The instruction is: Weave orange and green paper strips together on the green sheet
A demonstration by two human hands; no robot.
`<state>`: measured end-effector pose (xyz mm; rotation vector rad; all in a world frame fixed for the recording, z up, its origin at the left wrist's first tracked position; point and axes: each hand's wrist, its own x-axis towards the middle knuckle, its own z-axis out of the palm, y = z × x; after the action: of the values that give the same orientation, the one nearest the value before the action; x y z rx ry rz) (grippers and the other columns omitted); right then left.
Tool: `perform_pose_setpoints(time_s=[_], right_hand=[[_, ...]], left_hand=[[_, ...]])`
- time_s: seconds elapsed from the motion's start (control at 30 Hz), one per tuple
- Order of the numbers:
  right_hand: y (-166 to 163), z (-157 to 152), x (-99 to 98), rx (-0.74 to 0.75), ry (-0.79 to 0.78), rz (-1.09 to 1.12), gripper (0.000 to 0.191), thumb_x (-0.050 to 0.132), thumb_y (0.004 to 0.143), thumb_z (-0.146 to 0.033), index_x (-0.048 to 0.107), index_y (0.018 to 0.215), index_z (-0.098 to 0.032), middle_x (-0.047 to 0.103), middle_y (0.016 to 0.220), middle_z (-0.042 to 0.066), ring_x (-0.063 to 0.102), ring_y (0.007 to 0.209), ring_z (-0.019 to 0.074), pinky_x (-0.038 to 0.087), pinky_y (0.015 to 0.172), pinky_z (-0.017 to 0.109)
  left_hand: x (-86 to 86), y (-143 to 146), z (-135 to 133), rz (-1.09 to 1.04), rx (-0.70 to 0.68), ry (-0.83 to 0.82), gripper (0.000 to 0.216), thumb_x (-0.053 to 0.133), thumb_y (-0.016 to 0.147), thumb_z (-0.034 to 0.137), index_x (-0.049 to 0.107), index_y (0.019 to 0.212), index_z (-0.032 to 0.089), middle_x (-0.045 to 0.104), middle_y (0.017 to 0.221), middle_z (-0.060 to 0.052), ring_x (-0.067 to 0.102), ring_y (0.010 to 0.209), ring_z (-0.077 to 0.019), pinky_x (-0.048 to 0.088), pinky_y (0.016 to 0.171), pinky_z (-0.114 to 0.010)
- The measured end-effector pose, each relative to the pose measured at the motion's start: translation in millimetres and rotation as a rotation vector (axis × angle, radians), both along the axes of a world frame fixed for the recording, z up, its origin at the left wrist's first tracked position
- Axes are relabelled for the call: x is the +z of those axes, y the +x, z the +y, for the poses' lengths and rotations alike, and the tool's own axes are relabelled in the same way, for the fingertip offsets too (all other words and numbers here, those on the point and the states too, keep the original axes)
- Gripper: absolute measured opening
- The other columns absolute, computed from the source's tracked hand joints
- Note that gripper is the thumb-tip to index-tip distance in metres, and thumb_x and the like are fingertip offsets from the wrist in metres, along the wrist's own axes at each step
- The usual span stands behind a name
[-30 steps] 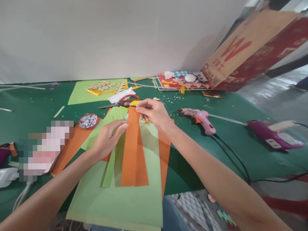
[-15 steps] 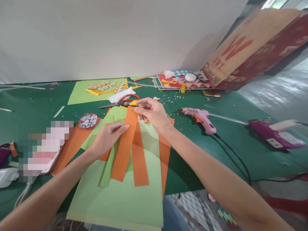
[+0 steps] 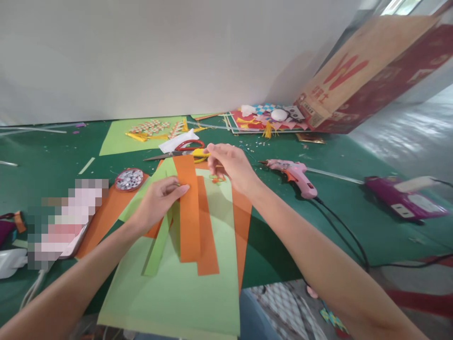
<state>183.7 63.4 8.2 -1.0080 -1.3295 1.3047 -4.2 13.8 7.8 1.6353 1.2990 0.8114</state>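
Observation:
My left hand (image 3: 159, 200) pinches an orange paper strip (image 3: 189, 212) near its top, thumb and fingers closed on it, and also rests on a narrow green strip (image 3: 157, 245). A second orange strip (image 3: 208, 236) lies just right of it, partly under it. All lie on a large light green sheet (image 3: 177, 293). My right hand (image 3: 230, 165) hovers just beyond the strips' top ends, fingers curled, no longer touching the held strip. Whether it holds anything is hidden. A small orange and green scrap (image 3: 217, 178) lies under it.
Red-handled scissors (image 3: 184, 146) lie behind the strips. A pink glue gun (image 3: 295, 172) with a black cable sits right, a purple device (image 3: 403, 200) farther right. A round dish of googly eyes (image 3: 129, 178) and an orange sheet (image 3: 102, 217) are left. A cardboard box (image 3: 354, 71) leans at back right.
My right hand let go of the orange strip's top and drew slightly right. My left hand took the strip, which swung from slanted to nearly straight, shifted left.

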Motion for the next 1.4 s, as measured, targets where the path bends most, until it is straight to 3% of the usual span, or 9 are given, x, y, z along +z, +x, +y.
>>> perform_pose_setpoints(time_s=[0.13,0.3,0.5,0.77,0.87,0.97,1.13,1.27,1.4], right_hand=[[-3.5,-8.2,3.7,0.331,0.001,-0.248,0.033,0.069,0.07,-0.045,0.054,0.065,-0.016,0.055,0.061,-0.001,0.05,0.054,0.0081,0.031,0.044,0.021],[-0.8,-11.8,8.8,0.364,0.119,-0.433,0.03,0.062,0.074,-0.031,0.042,0.056,-0.018,0.045,0.052,-0.006,0.04,0.048,0.0062,0.028,0.048,0.023],[10.9,-5.4,7.0,0.584,0.215,-0.802,0.026,0.055,0.068,-0.013,0.034,0.054,-0.018,0.036,0.054,-0.006,0.031,0.05,0.0065,0.021,0.048,0.025],[12.6,-3.3,5.2,0.54,0.126,-0.824,0.024,0.061,0.075,-0.037,0.055,0.063,-0.017,0.051,0.062,-0.002,0.041,0.056,0.0098,0.029,0.052,0.025],[13.1,-1.4,3.5,0.312,0.161,-0.709,0.027,0.057,0.078,-0.041,0.057,0.066,-0.017,0.053,0.06,-0.002,0.044,0.054,0.0101,0.032,0.053,0.026],[12.6,2.4,-2.4,0.055,0.26,-0.658,0.021,0.054,0.08,-0.032,0.056,0.065,-0.017,0.055,0.059,-0.001,0.046,0.053,0.0108,0.035,0.056,0.026],[8.3,6.4,-12.9,-0.14,0.485,-0.763,0.014,0.051,0.08,-0.018,0.06,0.069,-0.017,0.065,0.073,0.003,0.053,0.065,0.0141,0.037,0.061,0.027],[2.2,0.7,-11.6,-0.07,0.509,-0.694,0.016,0.052,0.083,-0.023,0.064,0.073,-0.017,0.067,0.077,0.004,0.054,0.066,0.0138,0.037,0.061,0.026],[-3.6,-7.9,-5.6,0.233,0.421,-0.599,0.013,0.062,0.079,-0.028,0.067,0.077,-0.017,0.067,0.074,0.002,0.054,0.064,0.0118,0.036,0.058,0.024]], left_hand=[[-0.8,0.6,0.1,-0.094,0.009,-0.073,0.025,0.058,0.08,0.041,0.045,0.086,0.021,0.05,0.057,0.006,0.047,0.054,-0.0117,0.03,0.05,-0.022],[-1.4,2.0,-0.8,-0.101,0.003,-0.026,0.023,0.06,0.078,0.036,0.044,0.082,0.02,0.057,0.063,0.004,0.056,0.061,-0.0127,0.041,0.057,-0.023],[-3.8,1.5,0.4,-0.035,0.022,0.13,0.021,0.062,0.077,0.038,0.058,0.081,0.018,0.064,0.078,-0.001,0.06,0.073,-0.0153,0.047,0.066,-0.026],[-13.9,-0.6,2.4,0.047,0.039,0.105,0.016,0.062,0.076,0.035,0.06,0.076,0.019,0.065,0.072,0.0,0.06,0.067,-0.014,0.047,0.063,-0.025],[-19.4,-2.0,3.9,0.048,0.014,0.099,0.013,0.061,0.077,0.033,0.06,0.076,0.02,0.066,0.073,0.0,0.062,0.07,-0.0144,0.048,0.066,-0.025],[-22.6,-3.2,5.1,0.067,0.003,0.108,0.013,0.061,0.077,0.033,0.059,0.076,0.02,0.066,0.074,0.0,0.062,0.071,-0.0149,0.048,0.067,-0.025],[-20.4,-3.8,4.7,0.108,-0.007,0.138,0.014,0.062,0.077,0.032,0.06,0.073,0.02,0.067,0.075,0.0,0.062,0.071,-0.0145,0.049,0.066,-0.025],[-17.6,-3.6,3.8,0.103,-0.01,0.143,0.011,0.062,0.077,0.03,0.061,0.072,0.02,0.067,0.076,0.001,0.062,0.07,-0.0135,0.048,0.065,-0.024],[-17.4,-3.7,3.7,0.078,-0.003,0.138,0.011,0.062,0.076,0.029,0.059,0.071,0.019,0.066,0.074,0.001,0.06,0.067,-0.0125,0.047,0.063,-0.023]])
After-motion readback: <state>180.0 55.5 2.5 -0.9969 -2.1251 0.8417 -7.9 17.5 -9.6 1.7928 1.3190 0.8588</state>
